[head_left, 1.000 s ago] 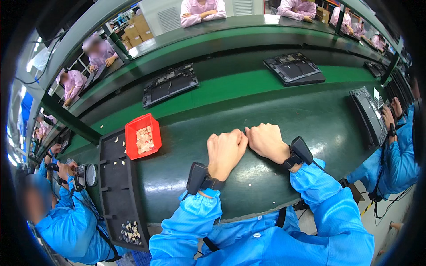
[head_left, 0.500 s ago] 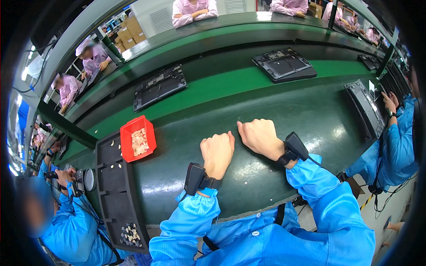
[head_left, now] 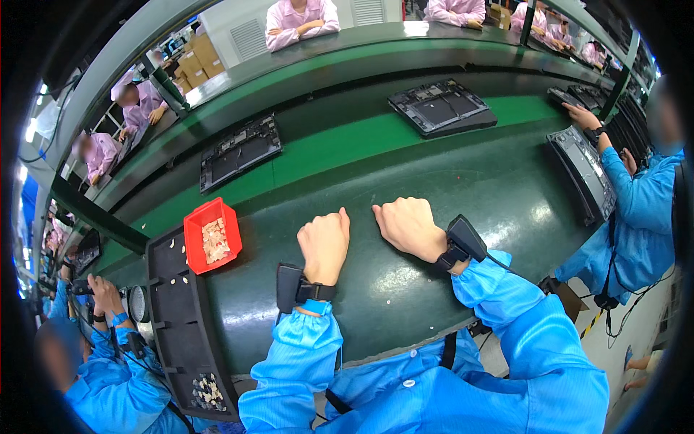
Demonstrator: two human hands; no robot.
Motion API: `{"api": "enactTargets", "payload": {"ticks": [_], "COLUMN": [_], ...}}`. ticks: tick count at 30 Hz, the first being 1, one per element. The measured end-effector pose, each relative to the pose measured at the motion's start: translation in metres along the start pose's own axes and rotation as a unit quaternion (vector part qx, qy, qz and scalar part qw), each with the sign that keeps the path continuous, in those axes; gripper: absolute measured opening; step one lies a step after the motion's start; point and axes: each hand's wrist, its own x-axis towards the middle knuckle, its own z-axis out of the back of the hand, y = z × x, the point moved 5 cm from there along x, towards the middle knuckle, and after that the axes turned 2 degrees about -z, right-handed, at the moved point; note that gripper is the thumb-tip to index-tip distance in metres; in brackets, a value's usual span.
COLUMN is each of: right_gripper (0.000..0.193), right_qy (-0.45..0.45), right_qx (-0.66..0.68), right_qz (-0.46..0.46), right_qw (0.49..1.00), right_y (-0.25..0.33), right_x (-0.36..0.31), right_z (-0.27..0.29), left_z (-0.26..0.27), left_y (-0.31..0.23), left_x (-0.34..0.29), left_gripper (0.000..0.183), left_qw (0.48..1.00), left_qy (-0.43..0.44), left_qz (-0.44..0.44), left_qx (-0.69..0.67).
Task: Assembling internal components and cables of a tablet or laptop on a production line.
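Observation:
My left hand (head_left: 323, 248) rests on the dark green tabletop (head_left: 289, 325) in a loose fist, back up, thumb along its side. To its right, my right hand (head_left: 412, 228) is also curled into a fist, knuckles up. A gap of bare tabletop separates them. Nothing shows in either hand, though the undersides of the fingers are hidden. Each wrist wears a black strapped device. Nearest to my left hand is a red plastic bin (head_left: 191, 235) holding small pale pieces (head_left: 215, 241), at the corner of a black compartment tray (head_left: 176, 307).
Beyond the table, a green conveyor carries opened laptop bodies (head_left: 242, 153) (head_left: 439, 108). Another opened device (head_left: 584, 173) lies at the right table end beside a co-worker in blue (head_left: 636, 210). Small dark and pale pieces (head_left: 207, 392) sit in the tray's near compartment. A second co-worker (head_left: 116, 383) is at left.
My hands have moved slightly apart, the left one shifting left. The whole view has shifted a little. The co-worker at right has reached a hand out toward a device on the conveyor.

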Motion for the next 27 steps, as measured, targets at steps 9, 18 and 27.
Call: {"api": "enactTargets", "payload": {"ticks": [9, 18, 27], "right_gripper": [0.05, 0.048, 0.043], "right_qy": [-0.075, -0.05, -0.255], "right_qx": [0.011, 0.008, 0.064], "right_qz": [0.004, -0.012, 0.044], "right_qw": [0.997, 0.999, 0.964], "right_y": [-0.017, -0.02, -0.012], "right_x": [0.013, 0.011, 0.012], "right_z": [0.003, -0.001, 0.037], "left_z": [-0.015, -0.009, -0.013], "left_y": [-0.002, -0.008, -0.009], "left_x": [-0.005, 0.0, 0.002], "left_gripper": [0.046, 0.047, 0.045], "left_qw": [0.996, 0.997, 0.999], "left_qy": [0.079, 0.072, 0.033], "left_qz": [0.027, 0.027, 0.008], "left_qx": [0.003, 0.001, -0.001]}}
